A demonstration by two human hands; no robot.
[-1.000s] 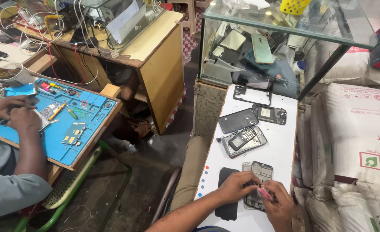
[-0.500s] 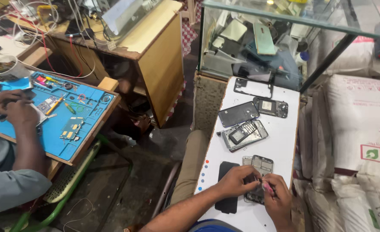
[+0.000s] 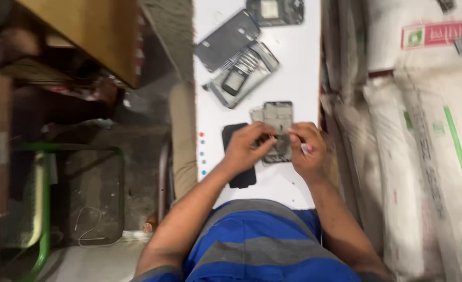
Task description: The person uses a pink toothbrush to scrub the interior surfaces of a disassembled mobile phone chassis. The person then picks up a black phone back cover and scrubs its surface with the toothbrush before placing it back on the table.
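View dropped steeply since earlier frame: co-worker's blue mat and glass case gone from sight, hands now centre. Both hands stay on phone frame (image 3: 278, 125) on white table (image 3: 304, 78). Left hand (image 3: 246, 149) fingers pinched on frame's lower left edge; black phone (image 3: 236, 156) partly under its wrist. Right hand (image 3: 306, 151) curled, pinching small pink-tipped tool (image 3: 305, 148) just beside frame's right edge. Frame's lower half hidden by fingers. Beyond hands: grey cover (image 3: 228, 39), opened phone (image 3: 244, 75). Motion blur; tool tip unclear
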